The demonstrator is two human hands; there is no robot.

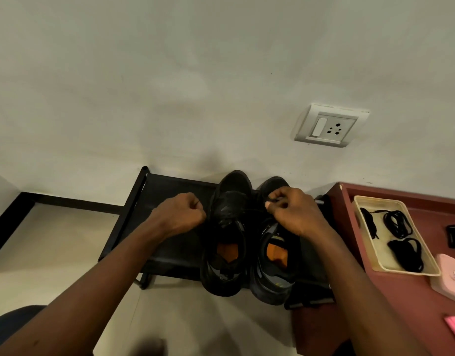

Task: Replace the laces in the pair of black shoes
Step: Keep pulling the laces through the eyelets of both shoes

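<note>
On a black shoe rack (170, 191) against the wall, two black shoes side by side toward its right end, toes to the wall, heels at the near edge, orange insoles showing; left shoe (229, 253) just beside right shoe (272, 278). Left hand (181, 214) above the rack, just left of the left shoe's forepart; fingers curled tight into a fist, cannot tell whether anything is inside. Right hand (293, 214) over the forepart of the right shoe; thumb and fingers (274, 199) narrowed to a pinch on a thin black lace (252, 209) running across toward the left shoe. To the right, a maroon counter (401, 304); near its far left corner a cream tray (385, 255) with coiled black spare laces (398, 223) in it; just beside the tray's near right corner, a pink box (450, 276). On the wall above, a white socket (331, 125).
</note>
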